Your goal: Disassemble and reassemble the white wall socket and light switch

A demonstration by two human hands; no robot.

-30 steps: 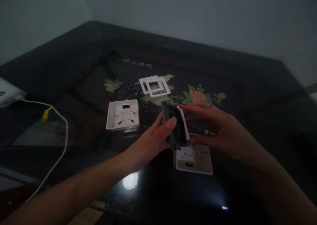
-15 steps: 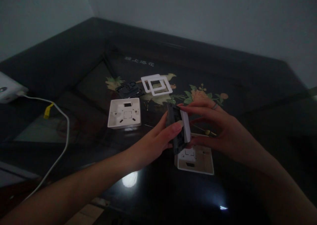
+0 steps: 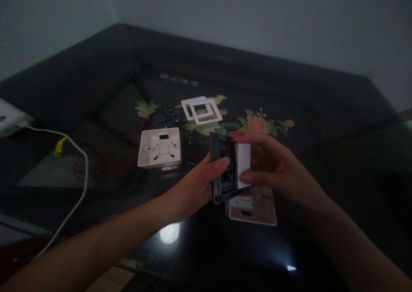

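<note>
White box at left: the open box (image 3: 160, 148) lies left of centre in the frame, well apart from both hands.
Left hand: (image 3: 196, 182) centre of the frame, gripping the dark frame (image 3: 225, 181), thumb across its front face, the other fingers mostly hidden behind.
Dark frame: just right of centre, raised above the table (image 3: 206, 257); its visible long edge runs nearly upright in the picture, and it lies directly at the left thumb, so the left hand is nearer.
White panel: (image 3: 243, 157) at the dark frame's right side, its long axis also nearly upright, roughly parallel with that edge; whether it is seated cannot be told.
White box below: (image 3: 264, 204) lower right of centre, partly behind the held pieces and right hand.
Right hand: (image 3: 280, 161) right of centre, thumb on the white panel's lower face, fingertips at its top; they appear closed on it. The panel lies leftward from its palm.
</note>
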